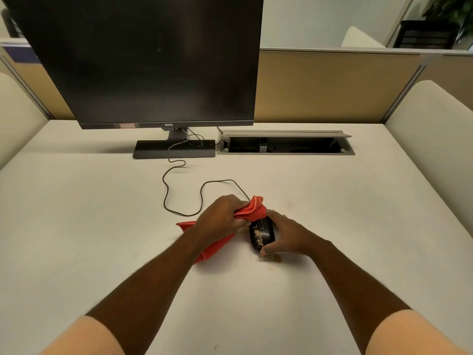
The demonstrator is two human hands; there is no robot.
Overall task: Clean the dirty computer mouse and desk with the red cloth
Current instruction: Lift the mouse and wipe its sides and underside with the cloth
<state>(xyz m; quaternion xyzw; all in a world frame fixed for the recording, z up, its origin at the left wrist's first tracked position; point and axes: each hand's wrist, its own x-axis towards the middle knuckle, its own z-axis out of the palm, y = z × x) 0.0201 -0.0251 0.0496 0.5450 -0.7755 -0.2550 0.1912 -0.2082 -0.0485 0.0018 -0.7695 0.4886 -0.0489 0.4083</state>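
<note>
Two hands work: left hand (222, 216) fingers bunch soft red cloth (252, 210), right hand (288, 234) fingers clasp glossy, crumb-speckled mouse (261, 234).

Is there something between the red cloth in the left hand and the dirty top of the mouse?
Nothing visible is in the way. The left hand holds the red cloth bunched at the front end of the mouse. The right hand grips only the mouse's right side and back, so the crumbs on top are uncovered.
</note>
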